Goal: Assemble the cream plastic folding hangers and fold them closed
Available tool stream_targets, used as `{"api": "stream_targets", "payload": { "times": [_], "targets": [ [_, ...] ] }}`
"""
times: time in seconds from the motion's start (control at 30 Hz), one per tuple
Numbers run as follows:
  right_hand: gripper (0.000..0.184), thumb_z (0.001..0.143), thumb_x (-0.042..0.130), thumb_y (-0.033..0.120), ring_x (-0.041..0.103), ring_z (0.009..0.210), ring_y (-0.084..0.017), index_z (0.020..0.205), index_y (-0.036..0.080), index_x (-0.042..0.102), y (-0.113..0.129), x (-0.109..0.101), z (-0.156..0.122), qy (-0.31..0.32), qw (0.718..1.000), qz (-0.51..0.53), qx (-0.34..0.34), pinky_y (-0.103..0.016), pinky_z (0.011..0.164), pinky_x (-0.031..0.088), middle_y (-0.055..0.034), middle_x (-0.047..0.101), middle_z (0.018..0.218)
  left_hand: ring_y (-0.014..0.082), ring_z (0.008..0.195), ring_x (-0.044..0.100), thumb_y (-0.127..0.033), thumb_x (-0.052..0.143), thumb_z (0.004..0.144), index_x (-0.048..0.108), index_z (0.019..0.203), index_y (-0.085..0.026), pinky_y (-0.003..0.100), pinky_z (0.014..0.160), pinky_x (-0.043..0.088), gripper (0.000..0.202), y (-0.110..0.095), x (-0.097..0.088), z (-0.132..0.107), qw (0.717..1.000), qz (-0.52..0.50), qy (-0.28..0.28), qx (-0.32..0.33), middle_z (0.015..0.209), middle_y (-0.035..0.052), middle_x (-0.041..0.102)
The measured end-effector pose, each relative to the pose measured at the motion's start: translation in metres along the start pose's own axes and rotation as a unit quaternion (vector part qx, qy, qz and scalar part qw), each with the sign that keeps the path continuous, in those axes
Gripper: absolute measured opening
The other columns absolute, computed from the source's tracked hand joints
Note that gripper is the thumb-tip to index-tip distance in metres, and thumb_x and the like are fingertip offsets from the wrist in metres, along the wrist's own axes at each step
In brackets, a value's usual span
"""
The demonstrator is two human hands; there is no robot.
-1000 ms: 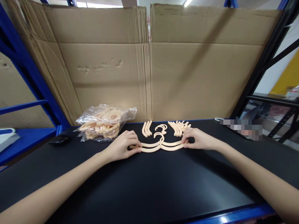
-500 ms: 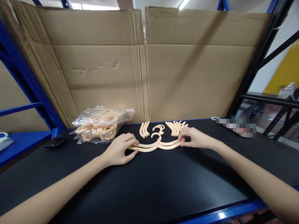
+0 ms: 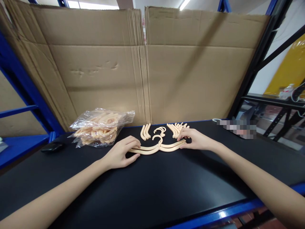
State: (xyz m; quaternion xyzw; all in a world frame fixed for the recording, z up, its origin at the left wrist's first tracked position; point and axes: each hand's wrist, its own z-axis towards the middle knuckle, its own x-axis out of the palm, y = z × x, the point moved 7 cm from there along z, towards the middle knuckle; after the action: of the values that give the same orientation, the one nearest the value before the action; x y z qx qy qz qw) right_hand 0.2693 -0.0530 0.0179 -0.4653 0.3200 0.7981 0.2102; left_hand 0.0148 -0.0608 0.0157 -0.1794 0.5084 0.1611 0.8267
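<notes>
A cream plastic clothes hanger lies across the black table, with two curved bars on each side and a hook at the middle. My left hand is closed over its left end, thumb in front and fingers behind. At the right end, the thumb and fingers of my right hand sit around the bar tips, which show between them. Behind the hanger lie several loose curved bars, some loose hooks and another group of curved bars, partly hidden by my right hand.
A clear plastic bag full of cream parts stands at the back left. A black object lies left of it. A dark flat object with a blurred face lies at the back right. Cardboard sheets wall the table's far edge.
The fingers of my right hand have loosened and spread a little at the hanger's right end, so its tips now show. My left hand keeps its hold. The view has shifted slightly.
</notes>
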Motion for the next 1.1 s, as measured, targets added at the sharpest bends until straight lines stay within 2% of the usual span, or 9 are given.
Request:
{"api": "stream_targets", "payload": {
  "times": [0.1,0.27,0.53,0.67,0.77,0.87,1.0,1.1],
  "targets": [
    [0.02,0.077,0.069,0.033,0.057,0.087,-0.02,0.09,0.018,0.065,0.001,0.002,0.0,0.01,1.0,0.004,-0.005,-0.032,0.078,0.043,-0.0067,0.064,0.093,0.0204,0.092,0.057,-0.022,0.052,0.085,0.056,0.097,-0.019,0.033,0.081,0.048,0.013,0.001,0.002,-0.001,1.0,-0.012,0.009,-0.01,0.1,0.0075,0.059],
    [0.01,0.077,0.068,0.025,0.056,0.074,-0.016,0.082,0.017,0.064,-0.001,0.007,0.001,0.021,1.0,0.005,0.011,-0.028,0.069,0.042,-0.0035,0.065,0.082,0.0196,0.088,0.058,-0.022,0.048,0.088,0.058,0.096,-0.019,0.032,0.078,0.049,0.013,0.003,0.003,-0.001,1.0,-0.015,-0.002,-0.01,0.097,0.0077,0.061],
    [0.011,0.079,0.065,0.027,0.056,0.071,-0.015,0.083,0.017,0.064,-0.005,0.009,0.001,0.017,0.999,0.032,0.026,-0.027,0.065,0.043,-0.0039,0.066,0.082,0.019,0.087,0.06,-0.02,0.048,0.089,0.059,0.095,-0.018,0.032,0.077,0.05,0.013,0.006,0.005,0.0,1.0,-0.022,-0.016,-0.004,0.095,0.0077,0.062],
    [0.013,0.079,0.066,0.029,0.056,0.072,-0.015,0.084,0.017,0.064,-0.007,0.008,0.0,0.012,0.999,0.025,0.022,-0.027,0.065,0.044,-0.0043,0.065,0.082,0.0188,0.088,0.06,-0.019,0.048,0.088,0.059,0.095,-0.019,0.031,0.078,0.049,0.012,0.004,0.004,-0.001,1.0,-0.022,-0.013,-0.005,0.096,0.0076,0.061],
    [0.014,0.081,0.065,0.029,0.058,0.078,-0.017,0.088,0.017,0.065,-0.001,-0.001,0.0,-0.007,1.0,0.026,0.009,-0.03,0.07,0.045,-0.006,0.066,0.088,0.0199,0.09,0.059,-0.02,0.05,0.087,0.058,0.096,-0.018,0.032,0.08,0.049,0.012,0.003,0.003,-0.001,1.0,-0.017,-0.012,-0.003,0.098,0.0081,0.061],
    [0.009,0.084,0.06,0.026,0.06,0.081,-0.018,0.088,0.019,0.064,0.031,-0.022,-0.001,-0.084,0.996,0.03,-0.014,-0.032,0.074,0.047,-0.006,0.067,0.089,0.0204,0.092,0.059,-0.02,0.052,0.086,0.058,0.098,-0.018,0.033,0.081,0.049,0.013,0.001,0.0,-0.001,1.0,-0.015,-0.023,0.0,0.1,0.0087,0.06],
    [0.008,0.084,0.056,0.02,0.061,0.071,-0.017,0.083,0.025,0.062,0.123,-0.048,-0.019,-0.19,0.977,0.034,-0.089,-0.033,0.069,0.05,-0.0019,0.066,0.076,0.0205,0.091,0.058,-0.019,0.051,0.085,0.058,0.098,-0.019,0.033,0.08,0.049,0.015,0.001,-0.003,-0.003,0.999,-0.015,-0.041,0.0,0.099,0.0086,0.06],
    [0.023,0.077,0.061,0.024,0.063,0.069,-0.021,0.094,0.039,0.065,0.183,-0.046,-0.045,-0.148,0.98,0.01,-0.131,-0.035,0.061,0.054,0.0025,0.067,0.072,0.0208,0.09,0.058,-0.02,0.051,0.084,0.058,0.098,-0.019,0.033,0.079,0.049,0.015,0.002,-0.004,-0.004,0.999,-0.009,-0.051,-0.004,0.098,0.0084,0.061]
  ]
}}
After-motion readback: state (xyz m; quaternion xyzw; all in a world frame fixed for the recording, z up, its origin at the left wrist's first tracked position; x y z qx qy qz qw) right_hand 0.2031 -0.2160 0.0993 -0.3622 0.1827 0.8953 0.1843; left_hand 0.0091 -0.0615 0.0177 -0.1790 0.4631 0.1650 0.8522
